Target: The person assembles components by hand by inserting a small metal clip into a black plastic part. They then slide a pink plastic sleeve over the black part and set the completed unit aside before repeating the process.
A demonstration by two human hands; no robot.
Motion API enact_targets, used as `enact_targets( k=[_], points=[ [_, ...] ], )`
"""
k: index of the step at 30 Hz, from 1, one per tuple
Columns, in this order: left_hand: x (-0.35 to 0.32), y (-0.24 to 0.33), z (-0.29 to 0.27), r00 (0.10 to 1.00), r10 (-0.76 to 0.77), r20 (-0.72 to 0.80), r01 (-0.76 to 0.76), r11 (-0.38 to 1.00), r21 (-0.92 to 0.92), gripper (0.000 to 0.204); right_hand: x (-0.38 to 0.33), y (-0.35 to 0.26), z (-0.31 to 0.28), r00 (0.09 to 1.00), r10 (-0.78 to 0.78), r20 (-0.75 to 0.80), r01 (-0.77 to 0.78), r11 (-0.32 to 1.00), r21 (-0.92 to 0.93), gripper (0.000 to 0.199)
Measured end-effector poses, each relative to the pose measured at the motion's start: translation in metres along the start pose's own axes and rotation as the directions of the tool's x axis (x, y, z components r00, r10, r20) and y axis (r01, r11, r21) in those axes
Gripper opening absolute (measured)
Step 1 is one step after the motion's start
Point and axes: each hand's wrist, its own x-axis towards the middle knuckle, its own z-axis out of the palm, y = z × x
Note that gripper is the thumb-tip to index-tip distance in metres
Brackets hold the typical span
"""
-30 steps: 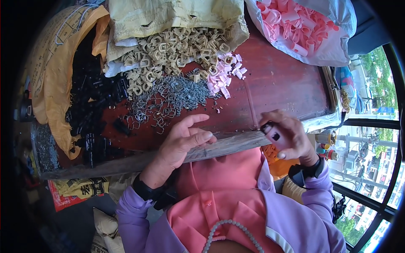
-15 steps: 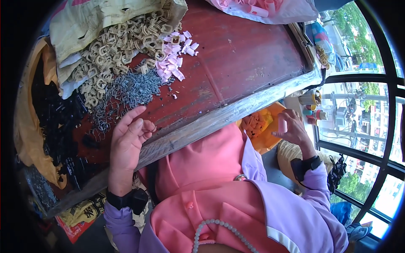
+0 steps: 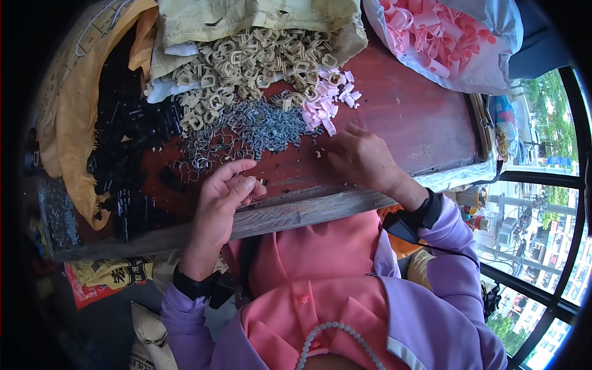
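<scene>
Over the table's near edge, my left hand (image 3: 225,196) has its fingers curled in and thumb and index close together. A tiny pale bit shows at its fingertips, too small to name. My right hand (image 3: 367,159) is low over the red tabletop, back of the hand up, its fingertips bent down and mostly hidden. Just beyond it lies a small heap of pale pink plastic pieces (image 3: 322,111). Left of those, nearer my left hand, is a pile of small grey metal wire clips (image 3: 265,128). Beige plastic square rings (image 3: 240,65) spill from a cream sack (image 3: 259,15) behind.
Black plastic parts (image 3: 126,142) lie at the left beside a tan sack (image 3: 65,123). A white bag (image 3: 481,74) of pink curved pieces (image 3: 431,31) stands far right. A worn wooden edge (image 3: 296,213) borders the red table (image 3: 413,126). Windows (image 3: 536,216) are at the right.
My right hand has come up and left to the tabletop from above the orange bag, where a pale pink piece showed at its fingers. My left hand keeps its curled pose. The view has shifted.
</scene>
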Motion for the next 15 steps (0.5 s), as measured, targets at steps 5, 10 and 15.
enact_targets(
  k=[5, 10, 15],
  points=[
    [-0.004, -0.001, -0.007, 0.998, 0.048, -0.050, -0.048, 0.999, 0.007, 0.030, 0.026, 0.003, 0.026, 0.999, 0.038, -0.002, -0.038, 0.991, -0.130, 0.010],
    [0.004, -0.004, -0.005, 0.997, 0.081, -0.010, -0.081, 0.997, -0.002, 0.031, 0.027, 0.005, 0.030, 0.999, 0.023, -0.046, -0.028, 0.992, -0.122, 0.009],
    [0.009, -0.004, -0.004, 0.996, 0.077, 0.041, -0.077, 0.997, -0.004, 0.030, 0.026, 0.003, 0.031, 0.996, 0.036, -0.085, -0.041, 0.997, -0.062, 0.010]
  ],
)
